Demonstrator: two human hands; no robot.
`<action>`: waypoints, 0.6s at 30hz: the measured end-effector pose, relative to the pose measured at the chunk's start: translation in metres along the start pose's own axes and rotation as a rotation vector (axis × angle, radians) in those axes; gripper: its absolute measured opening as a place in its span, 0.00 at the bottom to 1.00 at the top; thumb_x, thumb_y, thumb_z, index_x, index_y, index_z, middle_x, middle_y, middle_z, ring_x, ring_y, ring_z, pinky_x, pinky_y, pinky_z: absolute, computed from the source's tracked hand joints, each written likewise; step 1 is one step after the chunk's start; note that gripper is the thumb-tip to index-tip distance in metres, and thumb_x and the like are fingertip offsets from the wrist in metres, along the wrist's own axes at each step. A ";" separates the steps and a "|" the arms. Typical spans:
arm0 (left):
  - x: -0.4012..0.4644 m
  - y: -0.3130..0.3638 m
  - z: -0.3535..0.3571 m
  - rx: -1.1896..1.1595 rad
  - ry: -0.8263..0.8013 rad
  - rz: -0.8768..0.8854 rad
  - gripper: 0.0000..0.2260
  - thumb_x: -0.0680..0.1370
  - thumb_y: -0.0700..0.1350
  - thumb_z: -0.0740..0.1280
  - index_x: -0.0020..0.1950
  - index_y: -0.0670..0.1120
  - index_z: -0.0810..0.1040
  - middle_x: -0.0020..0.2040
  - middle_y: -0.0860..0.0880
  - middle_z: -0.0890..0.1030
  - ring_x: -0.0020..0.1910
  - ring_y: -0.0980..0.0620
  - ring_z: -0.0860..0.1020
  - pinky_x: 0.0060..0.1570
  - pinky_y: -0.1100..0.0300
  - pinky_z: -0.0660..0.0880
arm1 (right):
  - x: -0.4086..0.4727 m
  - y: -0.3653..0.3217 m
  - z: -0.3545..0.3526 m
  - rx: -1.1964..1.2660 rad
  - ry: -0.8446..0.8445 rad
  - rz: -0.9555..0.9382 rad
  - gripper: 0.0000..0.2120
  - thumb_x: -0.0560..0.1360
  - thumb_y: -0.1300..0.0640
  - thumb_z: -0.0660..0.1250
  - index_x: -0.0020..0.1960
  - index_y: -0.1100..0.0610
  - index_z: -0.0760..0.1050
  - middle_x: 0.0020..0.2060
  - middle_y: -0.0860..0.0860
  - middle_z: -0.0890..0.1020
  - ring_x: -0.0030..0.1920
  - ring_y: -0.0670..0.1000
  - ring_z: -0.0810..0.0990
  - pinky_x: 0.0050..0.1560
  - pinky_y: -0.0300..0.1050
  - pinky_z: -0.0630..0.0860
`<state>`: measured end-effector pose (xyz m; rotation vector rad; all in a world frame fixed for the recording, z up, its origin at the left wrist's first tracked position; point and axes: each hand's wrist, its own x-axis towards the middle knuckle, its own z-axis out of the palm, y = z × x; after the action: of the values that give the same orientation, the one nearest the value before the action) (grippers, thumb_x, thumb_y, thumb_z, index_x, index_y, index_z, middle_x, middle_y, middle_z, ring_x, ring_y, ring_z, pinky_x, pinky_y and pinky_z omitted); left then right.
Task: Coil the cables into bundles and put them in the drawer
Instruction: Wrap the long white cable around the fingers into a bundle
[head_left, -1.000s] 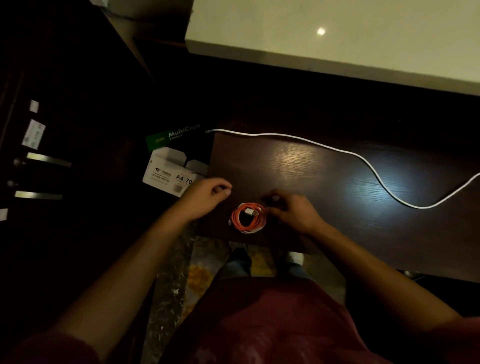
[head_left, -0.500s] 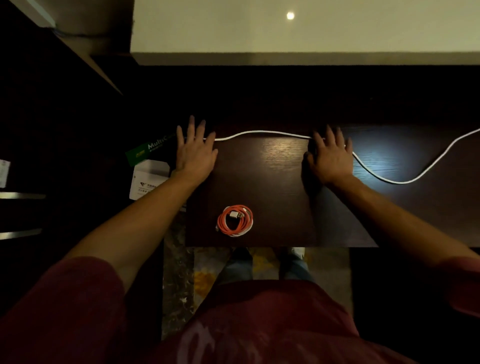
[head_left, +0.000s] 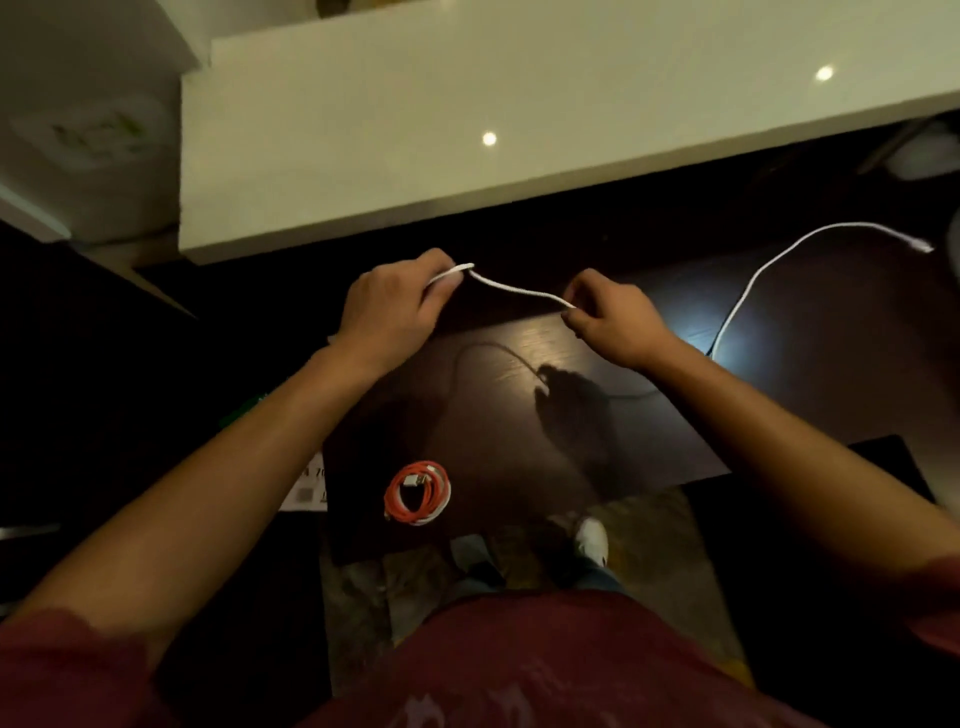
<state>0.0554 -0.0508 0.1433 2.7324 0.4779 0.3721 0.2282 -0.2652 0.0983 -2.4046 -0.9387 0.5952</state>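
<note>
Both hands raised over dark wood table (head_left: 519, 415), left hand (head_left: 387, 309) gripping white cable (head_left: 519, 287) end, right hand (head_left: 610, 325) pinching it further along, rest trailing right across table, coiled orange cable (head_left: 417, 492) near front edge, dim room, pale counter (head_left: 467, 104) behind.

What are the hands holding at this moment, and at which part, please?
Both hold the white cable. The left hand grips its near end; the right hand pinches it a little further along, and the rest trails over the dark table.
</note>
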 end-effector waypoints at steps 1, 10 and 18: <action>0.006 0.021 -0.008 -0.050 0.006 0.044 0.14 0.83 0.57 0.60 0.56 0.50 0.80 0.42 0.46 0.84 0.43 0.40 0.82 0.41 0.50 0.76 | -0.009 0.000 -0.014 -0.020 0.016 -0.023 0.14 0.77 0.52 0.69 0.62 0.53 0.74 0.49 0.55 0.85 0.50 0.59 0.83 0.50 0.51 0.78; 0.049 0.208 -0.039 -0.322 0.061 0.437 0.09 0.83 0.48 0.65 0.58 0.48 0.83 0.43 0.53 0.83 0.40 0.57 0.79 0.43 0.57 0.77 | -0.102 0.018 -0.141 0.189 0.342 -0.373 0.27 0.79 0.48 0.68 0.76 0.49 0.68 0.69 0.48 0.76 0.67 0.48 0.76 0.66 0.50 0.75; 0.064 0.303 -0.027 -0.366 0.065 0.601 0.10 0.84 0.47 0.65 0.57 0.44 0.83 0.43 0.50 0.85 0.38 0.52 0.82 0.40 0.54 0.77 | -0.156 0.060 -0.207 0.120 0.605 -0.279 0.21 0.81 0.42 0.62 0.72 0.47 0.75 0.75 0.53 0.71 0.75 0.51 0.69 0.73 0.49 0.68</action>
<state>0.1896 -0.2881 0.2935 2.4486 -0.3824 0.6245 0.2680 -0.4728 0.2599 -2.0952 -0.9037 -0.1729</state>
